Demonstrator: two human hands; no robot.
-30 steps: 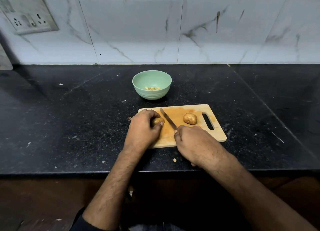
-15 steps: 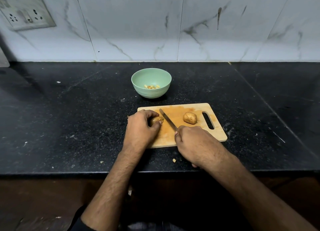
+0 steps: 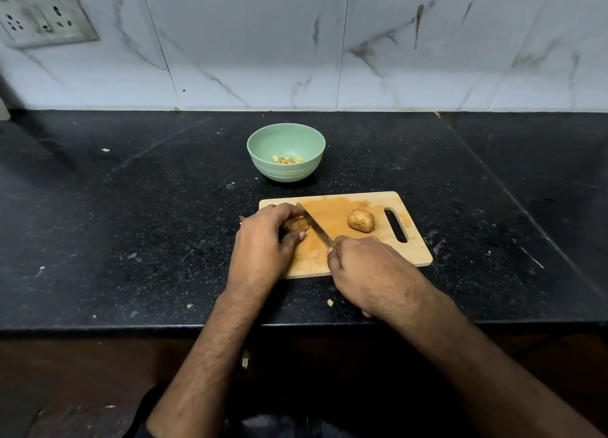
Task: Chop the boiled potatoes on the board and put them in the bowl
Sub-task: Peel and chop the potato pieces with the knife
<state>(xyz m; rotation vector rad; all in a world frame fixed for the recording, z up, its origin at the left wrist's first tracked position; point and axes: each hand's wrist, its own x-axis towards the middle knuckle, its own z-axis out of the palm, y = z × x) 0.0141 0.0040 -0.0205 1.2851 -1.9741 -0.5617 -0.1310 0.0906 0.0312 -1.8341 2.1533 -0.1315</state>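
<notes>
A wooden cutting board (image 3: 365,204) lies on the black counter. My left hand (image 3: 263,243) pins a brown potato (image 3: 296,224) at the board's left end. My right hand (image 3: 365,269) grips a knife (image 3: 314,223); its handle is hidden in my fist and the blade rests against the right side of the held potato. A second whole potato (image 3: 361,220) sits alone toward the board's right, near the handle slot. Behind the board stands a pale green bowl (image 3: 286,174) with a few chopped potato pieces (image 3: 287,160) at its bottom.
The black stone counter (image 3: 131,223) carries scattered crumbs and a small potato bit (image 3: 330,302) near its front edge. A marble-tiled wall rises behind, with a socket plate (image 3: 39,19) at the upper left.
The knife blade has shifted left and now touches the potato under my left hand. The view has tilted slightly; the second potato and bowl stayed put.
</notes>
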